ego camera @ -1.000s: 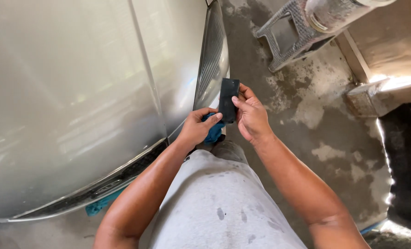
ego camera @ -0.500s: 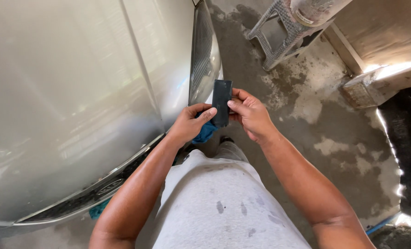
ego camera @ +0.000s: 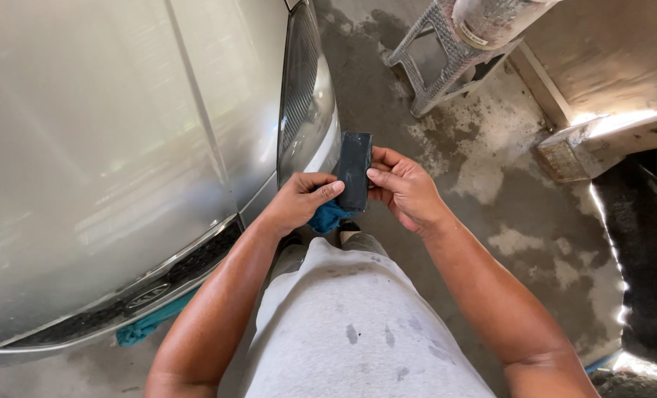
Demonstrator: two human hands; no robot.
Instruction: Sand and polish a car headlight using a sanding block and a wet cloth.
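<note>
Both hands, the left hand point(ego camera: 299, 200) and the right hand point(ego camera: 406, 190), are closed on a dark flat rectangular block point(ego camera: 353, 171). A blue cloth point(ego camera: 327, 217) is tucked under the left hand. The block is held upright just beside the silver car's headlight point(ego camera: 306, 103).

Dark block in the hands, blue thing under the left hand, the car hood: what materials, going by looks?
Dark block: flat, matte charcoal rectangle with scuffed grey streaks; looks like rubber or foam, possibly abrasive-faced, cannot tell. Both the left hand and right hand pinch it. Blue thing: soft, bunched folds, probably cloth. Car hood: smooth painted sheet metal, silver, with a dulled sheen and soft reflections.
</note>
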